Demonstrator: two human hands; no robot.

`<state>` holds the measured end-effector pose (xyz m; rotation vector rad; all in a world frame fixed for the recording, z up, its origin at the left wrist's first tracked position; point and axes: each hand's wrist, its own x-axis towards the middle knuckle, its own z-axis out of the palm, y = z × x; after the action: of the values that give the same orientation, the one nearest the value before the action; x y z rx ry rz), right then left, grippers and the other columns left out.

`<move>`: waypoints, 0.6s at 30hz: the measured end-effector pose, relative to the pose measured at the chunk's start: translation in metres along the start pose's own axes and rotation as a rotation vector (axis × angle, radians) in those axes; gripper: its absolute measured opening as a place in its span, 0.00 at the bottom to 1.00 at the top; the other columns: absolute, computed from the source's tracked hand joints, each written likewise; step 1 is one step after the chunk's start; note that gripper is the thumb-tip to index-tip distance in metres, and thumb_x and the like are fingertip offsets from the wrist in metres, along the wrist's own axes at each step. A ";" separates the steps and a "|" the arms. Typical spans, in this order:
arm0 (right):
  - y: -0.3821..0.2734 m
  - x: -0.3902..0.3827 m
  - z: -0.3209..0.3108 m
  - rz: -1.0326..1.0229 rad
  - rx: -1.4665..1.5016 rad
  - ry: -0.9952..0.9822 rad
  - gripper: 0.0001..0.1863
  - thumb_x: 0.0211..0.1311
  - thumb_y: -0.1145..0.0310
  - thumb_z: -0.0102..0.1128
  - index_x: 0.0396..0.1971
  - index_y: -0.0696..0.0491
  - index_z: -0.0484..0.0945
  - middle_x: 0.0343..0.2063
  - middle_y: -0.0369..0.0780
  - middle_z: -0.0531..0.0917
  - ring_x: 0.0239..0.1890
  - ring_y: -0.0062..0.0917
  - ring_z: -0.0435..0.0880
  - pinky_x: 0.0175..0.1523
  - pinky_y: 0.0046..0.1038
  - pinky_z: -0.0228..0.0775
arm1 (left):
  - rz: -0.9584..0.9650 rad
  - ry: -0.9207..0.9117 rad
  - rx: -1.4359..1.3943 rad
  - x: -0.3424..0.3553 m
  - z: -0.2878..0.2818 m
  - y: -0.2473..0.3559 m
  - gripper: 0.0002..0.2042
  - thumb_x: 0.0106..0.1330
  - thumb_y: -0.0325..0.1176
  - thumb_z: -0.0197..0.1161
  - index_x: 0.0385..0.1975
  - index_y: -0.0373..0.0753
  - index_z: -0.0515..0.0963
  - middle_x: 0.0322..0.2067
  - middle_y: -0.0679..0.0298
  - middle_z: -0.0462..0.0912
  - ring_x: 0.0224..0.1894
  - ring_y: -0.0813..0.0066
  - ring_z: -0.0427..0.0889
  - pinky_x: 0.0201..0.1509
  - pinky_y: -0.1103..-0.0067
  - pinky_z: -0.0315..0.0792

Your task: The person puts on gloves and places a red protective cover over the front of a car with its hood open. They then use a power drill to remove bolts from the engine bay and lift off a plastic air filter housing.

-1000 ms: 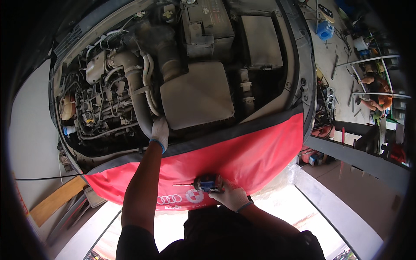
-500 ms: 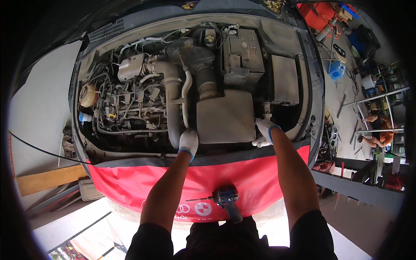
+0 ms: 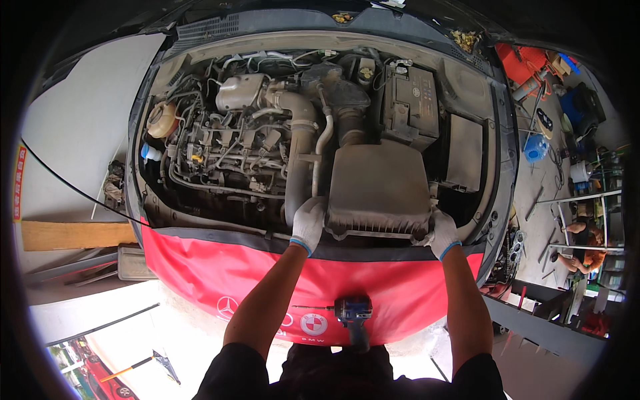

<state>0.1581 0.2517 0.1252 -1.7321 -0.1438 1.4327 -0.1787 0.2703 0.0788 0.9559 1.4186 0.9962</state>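
A dusty black air filter cover [image 3: 380,179] sits at the front of the engine bay, its ribbed front edge showing and raised toward me. My left hand [image 3: 309,225], in a white glove with a blue cuff, is closed round its left front corner, beside a thick air pipe [image 3: 301,160]. The right front corner is in the grip of my right hand [image 3: 442,235], gloved alike; some fingers are hidden behind the edge. Behind the cover, a ribbed intake hose [image 3: 350,127] runs back. A cordless driver [image 3: 353,315] with a long bit lies on the red fender cover [image 3: 200,273].
The car battery [image 3: 410,107] and a black lidded box [image 3: 463,153] stand behind and right of the filter cover. Engine pipes and a coolant tank [image 3: 162,120] fill the left. Beyond the car at right, a person [image 3: 587,247] is near metal racks and scattered tools.
The air filter cover's front edge has come up and toward me, showing its ribbed side. My right hand has shifted to the front corner. The whole view has swung slightly.
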 end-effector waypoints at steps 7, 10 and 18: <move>-0.041 -0.035 -0.026 -0.358 -0.059 -0.327 0.10 0.76 0.63 0.48 0.43 0.52 0.75 0.25 0.36 0.78 0.20 0.22 0.74 0.29 0.25 0.74 | 0.028 -0.113 -0.380 -0.015 0.015 0.078 0.24 0.67 0.22 0.44 0.63 0.22 0.67 0.42 0.50 0.83 0.35 0.66 0.86 0.48 0.75 0.82; -0.015 -0.017 -0.018 -0.454 0.065 -0.564 0.09 0.75 0.66 0.49 0.45 0.52 0.76 0.34 0.39 0.83 0.37 0.29 0.83 0.45 0.34 0.79 | 0.094 -0.179 -0.284 -0.021 0.006 0.091 0.28 0.61 0.15 0.43 0.65 0.23 0.66 0.46 0.51 0.81 0.43 0.69 0.85 0.52 0.77 0.80; 0.050 0.032 0.032 -0.532 -1.522 0.199 0.24 0.65 0.53 0.55 0.51 0.56 0.81 0.52 0.53 0.83 0.55 0.47 0.83 0.59 0.43 0.76 | 0.139 -0.225 -0.195 -0.022 0.004 0.091 0.27 0.62 0.21 0.58 0.65 0.28 0.69 0.50 0.63 0.82 0.48 0.82 0.79 0.54 0.83 0.72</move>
<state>0.1212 0.2559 0.0685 -2.5943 -1.7891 0.6164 -0.1716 0.2788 0.1723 0.9970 1.0598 1.0717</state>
